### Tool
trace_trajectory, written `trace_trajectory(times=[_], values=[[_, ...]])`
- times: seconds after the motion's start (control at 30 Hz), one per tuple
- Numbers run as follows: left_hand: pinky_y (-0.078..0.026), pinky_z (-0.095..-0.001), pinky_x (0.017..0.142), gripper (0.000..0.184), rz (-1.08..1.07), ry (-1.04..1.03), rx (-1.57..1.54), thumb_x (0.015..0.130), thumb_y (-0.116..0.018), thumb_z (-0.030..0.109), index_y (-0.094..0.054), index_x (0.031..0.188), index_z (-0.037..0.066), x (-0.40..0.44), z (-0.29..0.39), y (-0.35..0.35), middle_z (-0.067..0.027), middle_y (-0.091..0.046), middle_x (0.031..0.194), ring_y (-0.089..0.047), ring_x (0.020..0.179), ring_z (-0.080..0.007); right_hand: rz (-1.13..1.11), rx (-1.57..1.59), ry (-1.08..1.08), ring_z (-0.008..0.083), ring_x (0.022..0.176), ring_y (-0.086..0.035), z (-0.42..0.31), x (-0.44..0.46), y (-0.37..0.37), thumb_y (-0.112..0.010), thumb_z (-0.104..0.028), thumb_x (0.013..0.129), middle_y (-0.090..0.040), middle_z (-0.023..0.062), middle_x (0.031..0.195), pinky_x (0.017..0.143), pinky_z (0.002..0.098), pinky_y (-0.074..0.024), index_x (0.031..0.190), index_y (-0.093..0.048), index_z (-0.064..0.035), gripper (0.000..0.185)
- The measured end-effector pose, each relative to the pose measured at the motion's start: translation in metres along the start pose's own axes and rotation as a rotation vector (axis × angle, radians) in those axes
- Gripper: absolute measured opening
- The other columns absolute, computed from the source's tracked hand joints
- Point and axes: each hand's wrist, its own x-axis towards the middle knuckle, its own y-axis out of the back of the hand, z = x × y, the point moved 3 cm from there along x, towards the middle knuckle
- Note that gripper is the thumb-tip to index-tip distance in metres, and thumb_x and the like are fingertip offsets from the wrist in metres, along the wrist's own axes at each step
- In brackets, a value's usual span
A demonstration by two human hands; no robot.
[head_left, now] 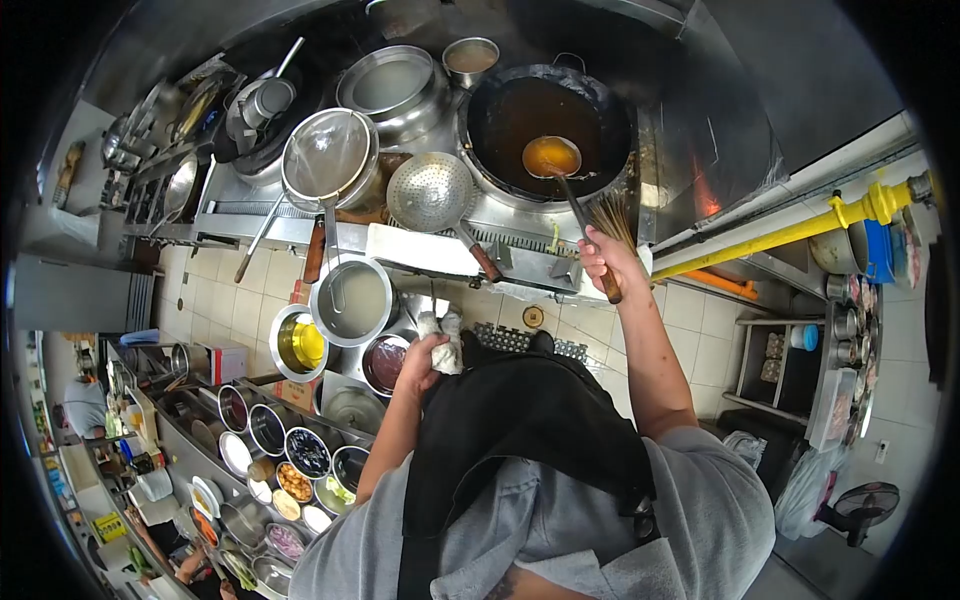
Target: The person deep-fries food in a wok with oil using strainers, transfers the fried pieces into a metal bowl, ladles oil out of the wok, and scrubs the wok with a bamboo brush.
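My right hand [612, 262] is closed round the wooden handle of a ladle [551, 157]. The ladle's bowl, with amber liquid in it, is over the dark wok [480, 120], which holds brown liquid. Beside that hand is a bundle of thin bristles [612, 216]. Near my waist, my left hand [424, 364] grips a whitish cloth [447, 345]. Close to it are a pot of dark red sauce [386, 364] and a large pot of cloudy liquid [354, 302].
A perforated skimmer [430, 190] and a fine strainer [325, 152] rest at the stove's front. A pot of yellow oil [300, 343] and containers of ingredients [307, 452] are at the left. A yellow pipe [770, 241] runs along the right.
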Motion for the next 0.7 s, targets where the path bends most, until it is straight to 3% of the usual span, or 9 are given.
trace_trajectory(times=[0.17,0.47,0.7], values=[[-0.058,-0.0391,0.071,0.023,-0.025,0.012,-0.110,0.087,-0.063,0.015,-0.063,0.105,0.001,-0.008,-0.004,0.010,-0.0096,-0.069,0.089,-0.069,0.077,-0.0248,-0.135,0.201,-0.102,0.0041,0.040,-0.034,0.005,-0.003,-0.032,-0.053,-0.032,0.104,-0.046,-0.0030,0.064,0.031,0.0193,-0.0290,0.093,-0.048,-0.0023,0.032],[-0.059,-0.0405,0.072,0.024,0.021,-0.050,-0.240,0.085,-0.063,0.012,-0.062,0.106,-0.002,-0.025,0.008,0.057,-0.0127,-0.069,0.092,-0.070,0.079,-0.0264,-0.229,0.062,-0.039,0.0047,0.043,-0.040,-0.011,-0.006,-0.093,-0.056,-0.030,0.103,-0.049,-0.0006,0.068,0.032,0.0189,-0.0322,0.097,-0.051,0.0001,0.032],[-0.059,-0.0408,0.072,0.031,0.068,-0.072,-0.268,0.085,-0.064,0.008,-0.060,0.112,-0.006,-0.035,0.020,0.087,-0.0132,-0.068,0.093,-0.070,0.080,-0.0264,-0.330,0.023,-0.151,0.0071,0.045,-0.043,-0.021,-0.006,-0.165,-0.057,-0.031,0.102,-0.051,0.0017,0.069,0.032,0.0205,-0.0356,0.101,-0.052,0.0022,0.034]])
